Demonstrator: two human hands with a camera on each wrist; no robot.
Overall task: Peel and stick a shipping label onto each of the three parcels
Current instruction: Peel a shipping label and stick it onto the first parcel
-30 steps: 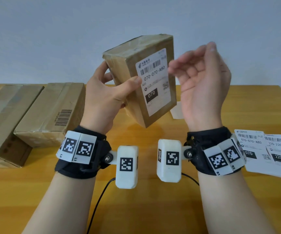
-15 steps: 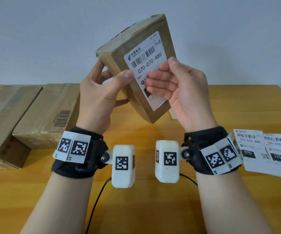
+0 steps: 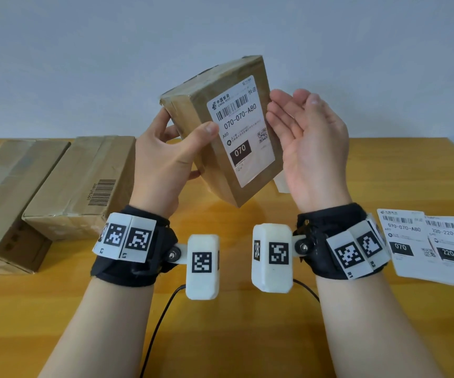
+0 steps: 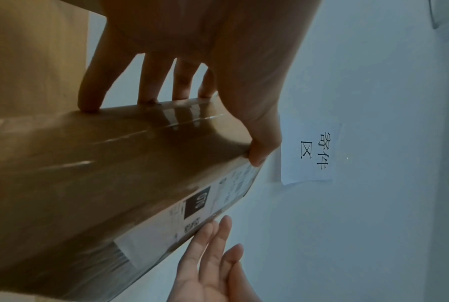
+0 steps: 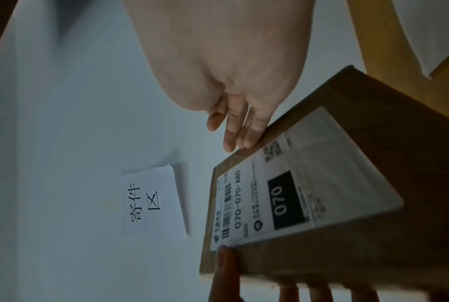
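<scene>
Nearest the person, a dark cable (image 3: 160, 317) runs across the table (image 3: 247, 336) toward its near edge. At the right edge of the table lie two unused label sheets (image 3: 425, 244), overlapping, printed side up, within reach of the right hand.

Above the middle of the table, the left hand (image 3: 166, 162) holds the small parcel (image 3: 193, 113) clear of the surface. The thumb lies on the labelled face at the label's edge and the fingers (image 4: 146, 81) brace the opposite side, so the parcel is clamped. The parcel is tilted with its labelled face toward the person, probably to allow inspection. The label (image 3: 243, 129) marked 070 lies flat on that face.

The right hand (image 3: 310, 143) is released, palm up, fingers relaxed; its fingertips (image 5: 241, 137) lie at the parcel's edge beside the label, holding nothing. This parcel appears finished.

At the far left corner of the table, two larger parcels (image 3: 78, 186) lie side by side, touching, with no shipping label visible on them; they remain to be done.

The table is yellow wood with a smooth, glossy surface. Behind it stands a plain pale wall carrying a paper sign (image 5: 153, 202) with printed characters.
</scene>
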